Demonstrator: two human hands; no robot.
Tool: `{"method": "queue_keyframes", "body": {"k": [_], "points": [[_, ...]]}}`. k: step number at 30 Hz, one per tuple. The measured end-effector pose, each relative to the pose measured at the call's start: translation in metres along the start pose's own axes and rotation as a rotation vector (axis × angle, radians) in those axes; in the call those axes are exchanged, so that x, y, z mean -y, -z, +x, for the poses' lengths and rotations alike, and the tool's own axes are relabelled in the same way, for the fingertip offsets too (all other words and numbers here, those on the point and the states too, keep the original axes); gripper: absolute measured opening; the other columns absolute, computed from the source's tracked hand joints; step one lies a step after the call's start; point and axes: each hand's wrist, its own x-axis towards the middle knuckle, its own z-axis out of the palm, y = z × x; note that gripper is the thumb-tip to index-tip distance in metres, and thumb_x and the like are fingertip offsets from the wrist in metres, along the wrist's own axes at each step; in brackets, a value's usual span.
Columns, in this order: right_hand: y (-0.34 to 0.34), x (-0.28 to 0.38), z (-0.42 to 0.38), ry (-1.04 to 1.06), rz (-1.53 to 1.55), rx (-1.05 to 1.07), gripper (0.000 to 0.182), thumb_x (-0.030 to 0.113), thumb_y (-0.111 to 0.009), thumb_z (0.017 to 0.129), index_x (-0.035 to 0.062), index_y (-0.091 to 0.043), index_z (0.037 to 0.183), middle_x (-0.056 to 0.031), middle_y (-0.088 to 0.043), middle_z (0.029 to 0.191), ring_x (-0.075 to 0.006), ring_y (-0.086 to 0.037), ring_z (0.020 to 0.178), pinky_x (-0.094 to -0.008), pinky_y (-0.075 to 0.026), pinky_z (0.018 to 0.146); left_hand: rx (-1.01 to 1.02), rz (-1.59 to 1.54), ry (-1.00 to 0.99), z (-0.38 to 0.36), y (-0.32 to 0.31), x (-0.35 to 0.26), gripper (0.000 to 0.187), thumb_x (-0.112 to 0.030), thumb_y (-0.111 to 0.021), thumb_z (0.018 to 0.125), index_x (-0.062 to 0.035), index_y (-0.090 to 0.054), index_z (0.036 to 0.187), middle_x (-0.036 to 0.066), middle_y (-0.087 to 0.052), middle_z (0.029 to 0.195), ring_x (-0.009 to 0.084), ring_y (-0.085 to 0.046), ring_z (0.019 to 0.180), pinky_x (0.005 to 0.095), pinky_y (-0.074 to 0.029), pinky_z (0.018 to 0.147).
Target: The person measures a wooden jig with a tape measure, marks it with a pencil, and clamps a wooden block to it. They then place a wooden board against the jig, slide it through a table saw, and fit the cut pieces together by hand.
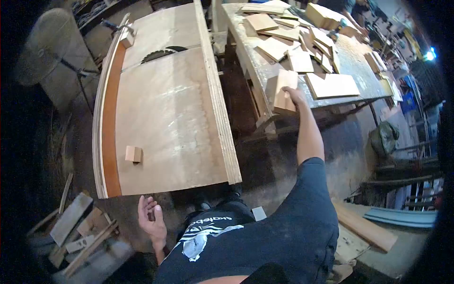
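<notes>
My right arm reaches out to the workbench, where my right hand is closed around the side of a thick, pale wooden block at the bench's near corner. A flat wooden board lies just to the right of that block. Down by the front edge of the saw table, my left hand hangs with nothing in it, its fingers loosely curled and apart. A small wooden block sits on the saw table, beyond the left hand and near the orange-brown fence strip.
A toothed circular saw blade rises through the table's far part. Several boards and offcuts are piled on the workbench. Scrap wood lies on the floor at left, below a large round fan. Another person is at the far right.
</notes>
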Motion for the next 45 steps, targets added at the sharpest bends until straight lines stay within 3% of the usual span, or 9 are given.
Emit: {"method": "queue_keyframes", "body": {"k": [4,9,15,23,25,29,33,41,45], "points": [[0.010,-0.001,-0.001,0.045,-0.504,-0.183,0.100,0.078,-0.072,0.068,-0.0068,-0.069,0.121,-0.0221,-0.070,0.117,-0.0301,-0.070,0.102,-0.0398,-0.052,0.095,-0.102,0.068,-0.013,-0.010,0.020,0.012,0.058,-0.003,-0.064,0.092,0.0029,-0.045,0.146,0.017,-0.062,0.130,0.0239,-0.062,0.108,0.0360,-0.050,0.095],[-0.032,0.080,-0.082,0.451,-0.601,-0.536,0.090,0.061,-0.072,0.085,-0.0031,-0.051,0.144,-0.0322,-0.057,0.136,-0.0410,-0.056,0.128,-0.0484,-0.043,0.109,-0.280,0.064,-0.038,-0.008,0.091,0.045,0.056,-0.002,-0.063,0.092,0.0030,-0.046,0.145,0.017,-0.061,0.131,0.0243,-0.062,0.109,0.0375,-0.051,0.096],[-0.161,0.210,-0.280,0.985,-0.335,-0.260,0.068,0.038,-0.077,0.088,-0.0062,-0.057,0.136,-0.0221,-0.064,0.127,-0.0302,-0.062,0.112,-0.0410,-0.049,0.099,-0.588,-0.159,-0.163,0.005,0.233,0.144,0.046,-0.009,-0.061,0.099,0.0016,-0.050,0.142,0.015,-0.062,0.126,0.0219,-0.063,0.108,0.0366,-0.052,0.097],[-0.437,0.205,-0.434,0.762,-0.671,0.244,0.081,0.054,-0.071,0.088,-0.0026,-0.050,0.142,-0.0281,-0.064,0.125,-0.0380,-0.063,0.117,-0.0476,-0.049,0.102,-0.705,-0.302,-0.099,0.039,0.407,0.221,0.039,-0.008,-0.056,0.104,0.0062,-0.051,0.139,0.017,-0.063,0.125,0.0222,-0.061,0.111,0.0339,-0.051,0.099],[-0.461,0.182,-0.441,0.745,-1.045,0.262,0.084,0.054,-0.067,0.090,-0.0035,-0.044,0.147,-0.0294,-0.062,0.129,-0.0428,-0.059,0.125,-0.0493,-0.045,0.107,-0.672,-0.242,-0.148,0.052,0.437,0.240,0.038,-0.007,-0.056,0.103,0.0062,-0.051,0.139,0.017,-0.063,0.125,0.0222,-0.062,0.110,0.0330,-0.051,0.099],[-0.475,0.183,-0.476,0.371,-0.415,0.504,0.085,0.039,-0.074,0.089,-0.0037,-0.037,0.152,-0.0366,-0.052,0.140,-0.0414,-0.057,0.127,-0.0469,-0.047,0.107,-0.663,-0.292,0.051,0.092,0.455,0.268,0.038,-0.006,-0.057,0.102,0.0069,-0.051,0.137,0.016,-0.063,0.124,0.0210,-0.062,0.108,0.0328,-0.050,0.098],[-0.502,0.197,-0.478,0.376,-0.438,0.352,0.087,0.034,-0.085,0.078,-0.0022,-0.046,0.146,-0.0198,-0.069,0.106,-0.0262,-0.069,0.095,-0.0370,-0.056,0.081,-0.494,-0.369,0.018,0.173,0.457,0.290,0.038,-0.008,-0.057,0.102,0.0032,-0.053,0.138,0.014,-0.064,0.125,0.0195,-0.064,0.105,0.0345,-0.052,0.096],[-0.582,0.324,-0.479,0.752,-0.059,-0.146,0.063,0.023,-0.088,0.078,0.0061,-0.056,0.130,-0.0085,-0.067,0.102,-0.0182,-0.066,0.094,-0.0323,-0.055,0.077,-0.040,-0.498,-0.015,0.388,0.491,0.274,0.045,-0.010,-0.059,0.100,0.0049,-0.049,0.141,0.015,-0.062,0.125,0.0180,-0.063,0.103,0.0332,-0.051,0.096],[-0.669,0.376,-0.535,0.722,-0.178,0.292,0.061,0.024,-0.088,0.072,0.0048,-0.059,0.122,-0.0139,-0.064,0.111,-0.0262,-0.064,0.104,-0.0386,-0.053,0.089,0.039,-0.415,-0.099,0.497,0.502,0.281,0.046,-0.013,-0.060,0.100,0.0037,-0.048,0.142,0.015,-0.061,0.127,0.0190,-0.062,0.104,0.0337,-0.052,0.094]]}}
